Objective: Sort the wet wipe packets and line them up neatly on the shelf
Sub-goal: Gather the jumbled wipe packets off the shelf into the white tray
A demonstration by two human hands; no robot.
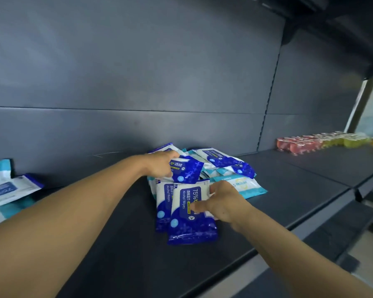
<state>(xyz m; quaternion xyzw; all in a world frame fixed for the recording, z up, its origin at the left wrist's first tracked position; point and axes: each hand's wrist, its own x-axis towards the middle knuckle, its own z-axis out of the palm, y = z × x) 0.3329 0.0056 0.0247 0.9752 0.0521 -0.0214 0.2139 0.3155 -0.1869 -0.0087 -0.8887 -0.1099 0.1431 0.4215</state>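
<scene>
A loose heap of wet wipe packets [222, 163] lies in the middle of the dark shelf [116, 244], most blue and white, a few teal and white [243, 186]. My left hand [162, 164] grips a blue alcohol wipe packet [186, 171] at the heap's left side. My right hand [222, 202] holds the right edge of a blue and white packet [190, 216], thumb on its face. That packet lies on top of another blue one [163, 205] at the front of the heap.
More wipe packets, blue and teal [7, 190], lie at the far left of the shelf. On the shelf section to the right stands a row of red and yellow packaged goods [317, 141]. The shelf's front edge [256, 254] runs diagonally; the back panel is plain grey.
</scene>
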